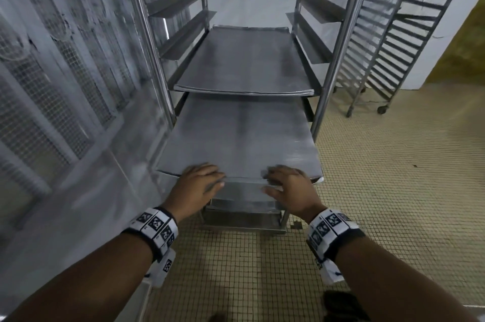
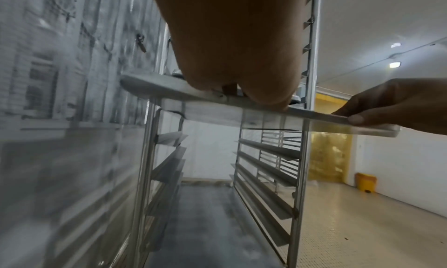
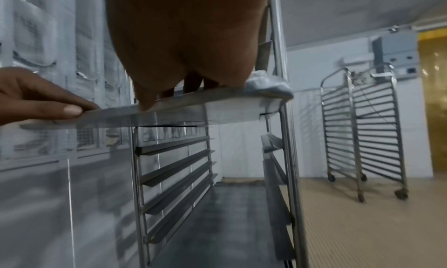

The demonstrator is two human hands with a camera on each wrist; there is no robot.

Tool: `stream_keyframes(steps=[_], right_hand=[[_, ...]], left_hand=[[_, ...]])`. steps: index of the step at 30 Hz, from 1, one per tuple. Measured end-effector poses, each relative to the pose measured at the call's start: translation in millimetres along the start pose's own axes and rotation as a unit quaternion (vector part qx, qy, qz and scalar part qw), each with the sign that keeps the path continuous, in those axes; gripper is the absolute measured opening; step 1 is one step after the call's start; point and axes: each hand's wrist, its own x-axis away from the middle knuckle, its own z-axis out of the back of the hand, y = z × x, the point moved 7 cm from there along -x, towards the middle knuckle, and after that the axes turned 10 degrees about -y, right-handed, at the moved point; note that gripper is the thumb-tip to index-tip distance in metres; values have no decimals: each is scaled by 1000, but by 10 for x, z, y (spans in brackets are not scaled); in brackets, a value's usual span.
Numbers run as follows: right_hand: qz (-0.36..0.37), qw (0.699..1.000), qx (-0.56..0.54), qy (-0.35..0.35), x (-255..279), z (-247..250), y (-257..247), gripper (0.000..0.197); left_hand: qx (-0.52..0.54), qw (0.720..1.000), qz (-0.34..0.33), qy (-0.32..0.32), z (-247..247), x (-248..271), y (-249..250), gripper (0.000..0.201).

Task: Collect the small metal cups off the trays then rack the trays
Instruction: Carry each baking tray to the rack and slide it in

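Note:
A flat metal tray (image 1: 236, 135) sticks halfway out of the steel rack (image 1: 338, 41), resting on its side rails. My left hand (image 1: 199, 182) holds the tray's near edge on the left, fingers on top and thumb against the rim. On the right of that edge my right hand (image 1: 286, 185) grips the same way. The left wrist view shows the left hand (image 2: 232, 52) on the tray rim (image 2: 314, 116), and the right wrist view shows the right hand (image 3: 188, 42) on the rim (image 3: 217, 105). Another tray (image 1: 246, 62) sits fully in the rack one level higher. No small cups are in view.
A metal panelled wall (image 1: 65, 85) runs close along the rack's left side. A second, empty wheeled rack (image 1: 393, 41) stands at the back right. Lower rails hold another tray (image 3: 217, 214). Tiled floor (image 1: 393, 190) lies to the right.

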Motion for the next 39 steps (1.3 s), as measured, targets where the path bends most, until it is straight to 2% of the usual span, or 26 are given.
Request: stream_keyframes(steps=[2,5,10,15,22,27,33,37,39], right_hand=[[-1,998,-20,54,96,11,11,36],[-22,996,-23,83,176,-9,-14,30],[-55,996,-28,68,169,-47,18,27],[-57,996,4,70,78,-44,76,29],[-96,993,29,67,-340,69,243,32],[-145,988,8,53,-705,120,417,33],[-171,984,7,56,-1168,186,628,35],[-175,984,5,44,-1429,209,761,46],[-181,982,-8,50,-1545,233,825,37]], left_hand=[[-10,999,3,48,3,102,-1,56],[-19,997,5,73,-14,153,42,51],[-6,996,-6,92,-19,149,55,51],[-31,993,-18,116,6,19,38,45],[-40,989,-29,137,87,-464,-172,41],[-41,983,-40,174,102,-872,-335,35],[-40,980,-33,190,101,-1369,-567,32],[-39,977,-42,204,145,-1625,-678,32],[-39,977,-43,204,167,-1739,-729,33]])
